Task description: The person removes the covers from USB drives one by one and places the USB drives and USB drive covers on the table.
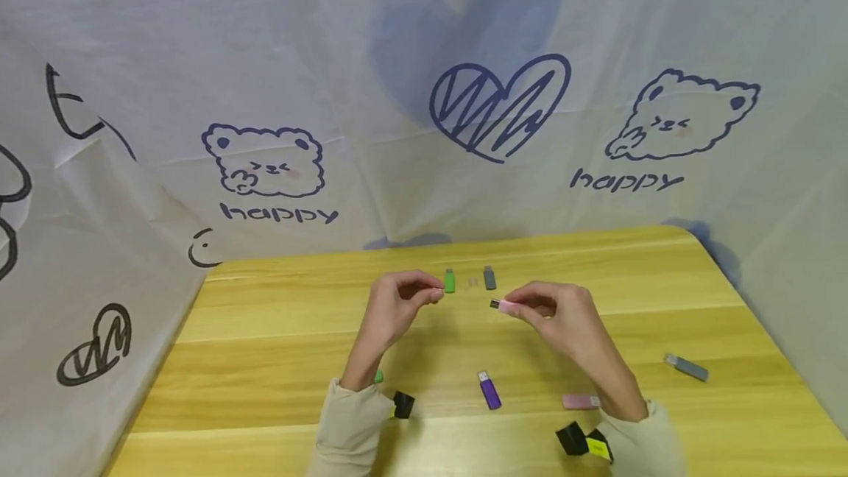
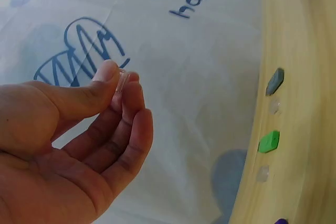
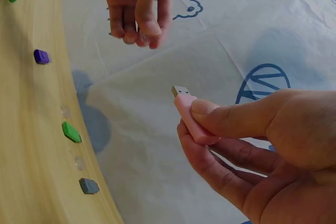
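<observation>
My right hand [image 1: 559,311] pinches a pink USB stick [image 3: 191,116] between thumb and fingers. Its bare metal plug [image 3: 180,91] points toward the left hand. Held between the thumb and fingertips of my left hand [image 2: 89,129] is a small clear plastic cap [image 2: 122,81], mostly covered by the fingers. Both hands are raised over the table with a gap between them. Beyond them lie a green USB stick [image 1: 450,281] and a grey USB stick [image 1: 489,277], with small clear caps [image 2: 275,106] close by.
A purple USB stick [image 1: 489,391] lies on the wooden table [image 1: 265,322] between the forearms. Another pink stick [image 1: 579,402] is beside the right wrist, and a second grey one [image 1: 686,367] lies farther right. A green piece [image 1: 378,376] shows by the left wrist. Printed cloth [image 1: 371,168] hangs behind.
</observation>
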{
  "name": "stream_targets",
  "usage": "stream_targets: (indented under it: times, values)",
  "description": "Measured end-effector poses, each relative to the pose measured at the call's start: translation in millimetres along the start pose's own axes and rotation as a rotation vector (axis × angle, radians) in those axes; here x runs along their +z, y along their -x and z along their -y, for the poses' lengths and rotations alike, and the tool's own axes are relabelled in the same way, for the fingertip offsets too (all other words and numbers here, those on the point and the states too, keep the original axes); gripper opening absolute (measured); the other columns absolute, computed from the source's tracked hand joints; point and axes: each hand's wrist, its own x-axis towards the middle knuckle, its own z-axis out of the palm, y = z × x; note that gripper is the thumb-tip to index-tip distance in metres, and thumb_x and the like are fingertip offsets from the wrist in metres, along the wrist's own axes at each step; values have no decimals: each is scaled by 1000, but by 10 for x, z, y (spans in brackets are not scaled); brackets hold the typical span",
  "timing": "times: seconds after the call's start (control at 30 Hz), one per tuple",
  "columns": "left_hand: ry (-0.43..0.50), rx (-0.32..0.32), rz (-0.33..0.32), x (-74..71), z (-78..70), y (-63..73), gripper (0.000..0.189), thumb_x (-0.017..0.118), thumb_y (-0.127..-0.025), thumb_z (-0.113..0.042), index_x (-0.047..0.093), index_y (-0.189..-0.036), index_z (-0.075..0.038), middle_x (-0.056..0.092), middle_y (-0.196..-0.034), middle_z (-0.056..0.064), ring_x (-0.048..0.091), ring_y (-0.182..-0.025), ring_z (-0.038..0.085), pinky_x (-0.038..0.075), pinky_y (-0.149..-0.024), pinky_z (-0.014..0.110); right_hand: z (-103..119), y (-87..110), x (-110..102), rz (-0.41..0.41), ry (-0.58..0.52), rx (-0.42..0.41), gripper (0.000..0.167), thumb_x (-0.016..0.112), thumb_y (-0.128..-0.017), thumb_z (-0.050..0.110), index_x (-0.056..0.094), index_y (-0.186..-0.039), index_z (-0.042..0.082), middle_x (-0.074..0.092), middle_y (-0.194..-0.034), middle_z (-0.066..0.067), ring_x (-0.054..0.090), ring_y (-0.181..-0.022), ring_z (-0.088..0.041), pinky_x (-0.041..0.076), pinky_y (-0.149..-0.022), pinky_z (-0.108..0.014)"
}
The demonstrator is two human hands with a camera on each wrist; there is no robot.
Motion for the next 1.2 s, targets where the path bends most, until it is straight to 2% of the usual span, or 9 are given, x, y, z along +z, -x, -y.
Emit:
stream_targets:
  times: [0.17, 0.3, 0.43, 0.53, 0.63, 0.87, 0.97, 1.07, 1.2]
  values:
    - [13, -7, 13, -79, 38, -16, 8, 74, -94, -6, 80, -98, -3, 77, -90, 9, 72, -77, 20, 61, -75, 42, -51, 0, -57, 35, 13, -7, 19, 76, -93, 7, 78, -112, 4, 76, -103, -9, 73, -85, -19, 61, -74, -30]
    - [16, -16, 6, -56, 71, -29, 8, 73, -95, -5, 80, -98, -2, 77, -89, 10, 71, -76, 23, 60, -72, 36, -158, -36, -87, 21, 49, 15, 17, 73, -96, 7, 77, -112, 3, 74, -107, -11, 72, -91, -25, 61, -79, -38]
    - [18, -34, 2, -50, 106, -39, 10, 72, -95, -1, 80, -100, -3, 77, -94, 8, 72, -81, 21, 60, -76, 35, -320, -164, -128, -8, 67, 99, 13, 73, -97, 11, 75, -107, 3, 74, -104, -13, 72, -93, -31, 61, -80, -45]
    - [12, -41, 1, -54, 122, -35, 12, 71, -95, 1, 80, -102, -2, 77, -97, 9, 73, -84, 21, 60, -79, 37, -464, -313, -151, -10, 52, 157, 15, 74, -97, 13, 75, -105, 1, 75, -100, -14, 72, -90, -30, 60, -76, -39]
    - [4, -46, 6, -55, 137, -28, 12, 70, -95, 1, 80, -103, -1, 77, -98, 9, 73, -85, 22, 60, -80, 37, -620, -470, -153, -10, 7, 203, 17, 74, -96, 11, 74, -105, -3, 75, -99, -17, 72, -86, -27, 59, -71, -31]
    - [-1, -48, 21, -39, 173, -35, 11, 72, -94, 0, 81, -100, -4, 78, -97, 9, 73, -84, 21, 61, -79, 42, -915, -787, -29, 16, -146, 402, 22, 72, -95, 3, 71, -111, -11, 72, -101, -23, 71, -77, -19, 62, -75, -37]
    - [-4, -42, 29, -28, 191, -37, 11, 72, -94, 0, 81, -99, -4, 78, -96, 9, 74, -83, 22, 60, -79, 46, -1007, -873, 38, 20, -118, 462, 24, 75, -93, 6, 72, -110, -10, 74, -97, -20, 70, -74, -17, 62, -71, -32]
    - [-4, -39, 36, -19, 206, -37, 11, 72, -94, 0, 81, -99, -4, 78, -96, 9, 74, -83, 22, 60, -79, 48, -1065, -918, 74, 13, -42, 474, 24, 79, -90, 8, 74, -106, -9, 74, -90, -17, 69, -72, -20, 58, -65, -27]
    - [-7, -49, 44, -17, 202, -33, 11, 72, -94, 0, 81, -99, -5, 77, -96, 9, 74, -84, 23, 61, -77, 41, -1097, -926, 87, 1, 84, 461, 22, 80, -88, 13, 76, -97, -6, 74, -84, -15, 67, -74, -25, 51, -63, -27]
